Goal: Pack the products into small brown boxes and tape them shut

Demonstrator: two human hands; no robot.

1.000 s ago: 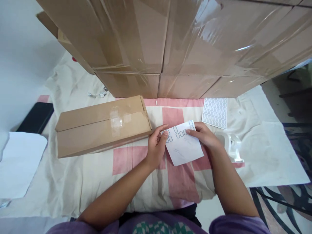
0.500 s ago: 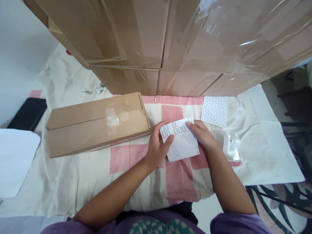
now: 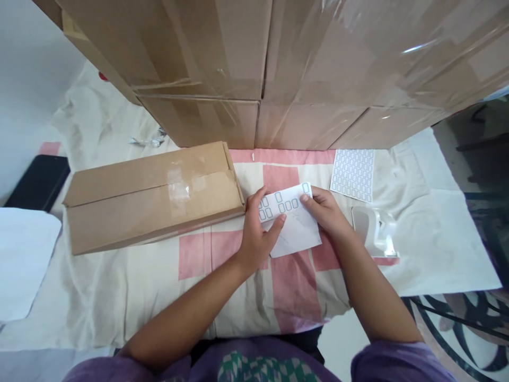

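Note:
A white paper [image 3: 296, 231] with several blue-outlined label shapes along its upper part is held between both hands over the pink and cream cloth. My left hand [image 3: 258, 228] grips its left edge, thumb on top and fingers behind. At the upper right edge, my right hand [image 3: 326, 212] pinches the paper, thumb on the front face. Faint writing shows on the lower part of the paper. Left of my hands lies a long closed cardboard box [image 3: 155, 199] with clear tape across its top.
Large taped cardboard boxes [image 3: 310, 124] stand across the back. A sheet of outlined labels [image 3: 353, 174] and a white tape dispenser [image 3: 374, 232] lie at the right. At the far left are a black object [image 3: 37, 182] and a white sheet [image 3: 26, 260].
The camera view has shifted slightly. The paper's upper part now looks folded or bent more sharply over the lower part, with both hands still holding it.

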